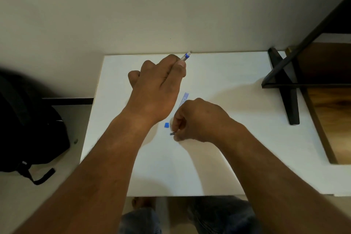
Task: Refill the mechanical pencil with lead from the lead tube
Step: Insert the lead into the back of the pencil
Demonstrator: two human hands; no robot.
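Pencil gripped in left hand (raised).

The left hand is held raised toward the far side, back turned up, its fingers curled into a loose fist with the thumb pressed along the forefinger in a closed grip. The right hand is set lower and nearer, knuckles up, its fingertips pinched together and pointed leftward. Both forearms are bare and extended forward, converging so that the left wrist lies just beside the right knuckles.
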